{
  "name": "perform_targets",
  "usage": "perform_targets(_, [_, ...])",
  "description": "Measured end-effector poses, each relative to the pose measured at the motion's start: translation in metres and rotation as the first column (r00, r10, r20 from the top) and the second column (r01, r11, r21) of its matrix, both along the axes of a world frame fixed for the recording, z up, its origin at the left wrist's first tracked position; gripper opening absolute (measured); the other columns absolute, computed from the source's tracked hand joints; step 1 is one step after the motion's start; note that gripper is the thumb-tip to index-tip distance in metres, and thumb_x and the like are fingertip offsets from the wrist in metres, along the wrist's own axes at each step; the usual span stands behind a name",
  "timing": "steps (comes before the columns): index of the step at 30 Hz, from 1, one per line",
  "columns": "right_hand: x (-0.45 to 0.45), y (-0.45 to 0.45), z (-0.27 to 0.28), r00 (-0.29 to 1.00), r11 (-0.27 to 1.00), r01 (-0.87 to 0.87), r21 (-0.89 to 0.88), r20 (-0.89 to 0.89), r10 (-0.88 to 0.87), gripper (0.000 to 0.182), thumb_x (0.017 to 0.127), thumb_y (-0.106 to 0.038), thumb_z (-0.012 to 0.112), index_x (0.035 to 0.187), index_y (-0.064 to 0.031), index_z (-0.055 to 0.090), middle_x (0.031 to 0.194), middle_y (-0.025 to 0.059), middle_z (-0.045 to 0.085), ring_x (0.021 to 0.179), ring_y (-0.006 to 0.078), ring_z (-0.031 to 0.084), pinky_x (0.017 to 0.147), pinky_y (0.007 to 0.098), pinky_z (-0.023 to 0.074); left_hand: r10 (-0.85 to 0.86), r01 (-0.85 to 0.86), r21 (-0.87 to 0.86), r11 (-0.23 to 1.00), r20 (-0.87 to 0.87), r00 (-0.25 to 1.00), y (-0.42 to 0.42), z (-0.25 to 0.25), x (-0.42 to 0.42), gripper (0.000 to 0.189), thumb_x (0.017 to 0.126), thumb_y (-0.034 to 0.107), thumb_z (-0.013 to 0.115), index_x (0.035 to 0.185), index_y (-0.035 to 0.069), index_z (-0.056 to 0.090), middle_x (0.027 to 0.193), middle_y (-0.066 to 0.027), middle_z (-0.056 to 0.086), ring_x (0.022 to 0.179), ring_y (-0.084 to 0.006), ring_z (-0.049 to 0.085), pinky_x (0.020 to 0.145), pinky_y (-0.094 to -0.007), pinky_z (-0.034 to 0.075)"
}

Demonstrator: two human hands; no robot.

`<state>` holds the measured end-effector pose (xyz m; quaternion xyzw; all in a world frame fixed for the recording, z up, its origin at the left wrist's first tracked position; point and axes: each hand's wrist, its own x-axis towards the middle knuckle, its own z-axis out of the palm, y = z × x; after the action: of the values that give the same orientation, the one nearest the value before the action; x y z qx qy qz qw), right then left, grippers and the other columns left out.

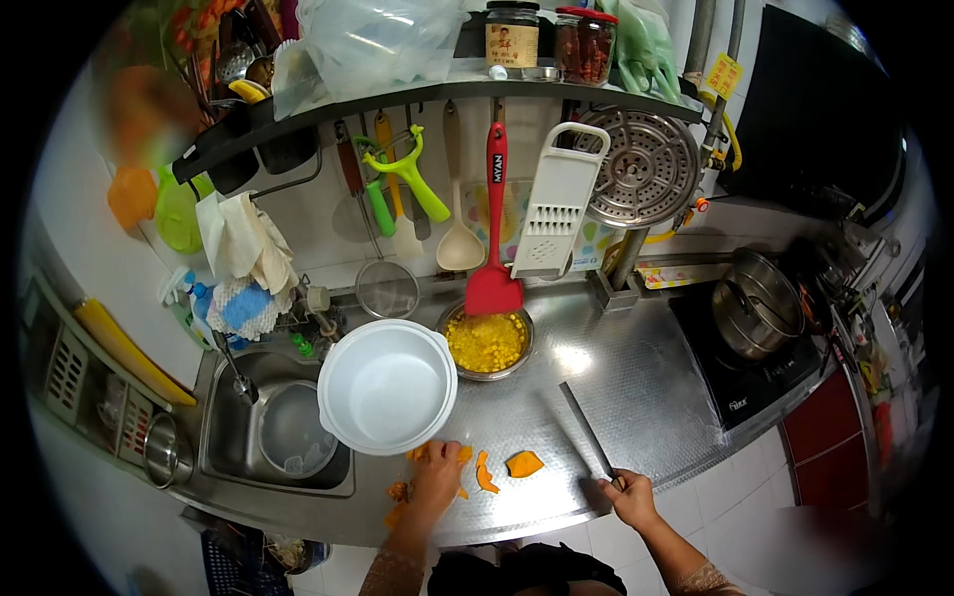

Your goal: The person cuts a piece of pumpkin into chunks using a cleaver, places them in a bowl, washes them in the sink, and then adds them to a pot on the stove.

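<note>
In my right hand (628, 498) is the handle of a kitchen knife (589, 423). Its dark blade points up and away over the steel counter, with a reflection beside it. My left hand (438, 480) is down among orange pumpkin pieces (395, 492) at the near side of a white plastic pot (387, 387). Its fingers hide part of these pieces, so a grip cannot be made out. Between the hands lie a curved strip of pumpkin peel (486, 477) and a larger pumpkin chunk (525, 464). The white pot has nothing in it.
A steel bowl (528, 350) of yellow corn kernels stands under a hanging red spatula (495, 290). At left is a sink (216, 439) with a basin in it. An induction cooker (753, 398) bears a steel pot (745, 320). A shelf (447, 93) overhangs the counter.
</note>
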<state>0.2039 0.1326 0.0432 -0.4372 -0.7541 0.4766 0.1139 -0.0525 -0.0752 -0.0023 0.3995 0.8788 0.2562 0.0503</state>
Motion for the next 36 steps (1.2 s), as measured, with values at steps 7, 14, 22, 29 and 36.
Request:
perform_targets(7, [0.003, -0.003, -0.009, 1.000, 1.000, 0.025, -0.013, 0.008, -0.024, 0.036, 0.078, -0.024, 0.069, 0.092, 0.0088, 0.062, 0.051, 0.0006, 0.049, 0.049, 0.0070, 0.042, 0.047, 0.0261, 0.0374, 0.020, -0.100, 0.308, 0.946, 0.253, 0.967, 0.073, -0.027, 0.030, 0.028, 0.080, 0.014, 0.062, 0.104, 0.003, 0.056, 0.105, -0.0192, 0.052, 0.095, -0.0369, 0.052, 0.085, -0.0422, 0.043])
perform_targets(14, [0.010, 0.002, -0.010, 0.999, 1.000, -0.004, -0.002, 0.038, 0.004, 0.037, 0.079, -0.025, 0.069, 0.092, 0.0090, 0.062, 0.053, 0.0017, 0.052, 0.050, 0.0072, 0.044, 0.047, 0.0265, 0.0378, 0.288, -0.303, 0.022, 0.953, -0.391, 0.874, 0.015, -0.019, 0.015, 0.026, 0.075, 0.019, 0.065, 0.099, 0.009, 0.063, 0.102, -0.0160, 0.053, 0.093, -0.0313, 0.052, 0.083, -0.0460, 0.037])
perform_targets(22, [0.000, -0.002, -0.017, 1.000, 0.997, -0.018, -0.081, 0.018, 0.019, 0.033, 0.078, -0.026, 0.069, 0.086, 0.0062, 0.064, 0.053, 0.0018, 0.052, 0.050, 0.0077, 0.045, 0.047, 0.0271, 0.0384, 0.234, -0.273, -0.069, 0.960, -0.345, 0.909, -0.009, -0.043, -0.005, 0.023, 0.073, 0.013, 0.064, 0.095, 0.012, 0.064, 0.108, -0.0169, 0.048, 0.091, -0.0334, 0.051, 0.080, -0.0474, 0.039])
perform_targets(29, [-0.001, 0.004, -0.022, 1.000, 0.993, -0.007, -0.114, 0.008, 0.008, 0.032, 0.078, -0.027, 0.069, 0.083, 0.0051, 0.064, 0.052, 0.0008, 0.049, 0.050, 0.0075, 0.041, 0.045, 0.0272, 0.0354, 0.258, -0.195, 0.503, 0.842, -0.058, 0.964, 0.009, 0.039, -0.027, 0.037, 0.067, 0.002, 0.064, 0.104, 0.008, 0.060, 0.118, -0.0195, 0.046, 0.109, -0.0367, 0.046, 0.095, -0.0412, 0.038])
perform_targets(36, [0.001, 0.001, -0.010, 1.000, 0.998, -0.016, -0.065, 0.011, 0.017, 0.028, 0.080, -0.023, 0.069, 0.084, 0.0040, 0.063, 0.051, -0.0018, 0.047, 0.048, 0.0061, 0.040, 0.043, 0.0260, 0.0332, 0.315, -0.311, -0.052, 0.949, 0.081, 0.946, -0.023, 0.041, -0.099, 0.031, 0.072, 0.008, 0.060, 0.103, 0.011, 0.061, 0.104, -0.0181, 0.055, 0.095, -0.0343, 0.054, 0.085, -0.0394, 0.046])
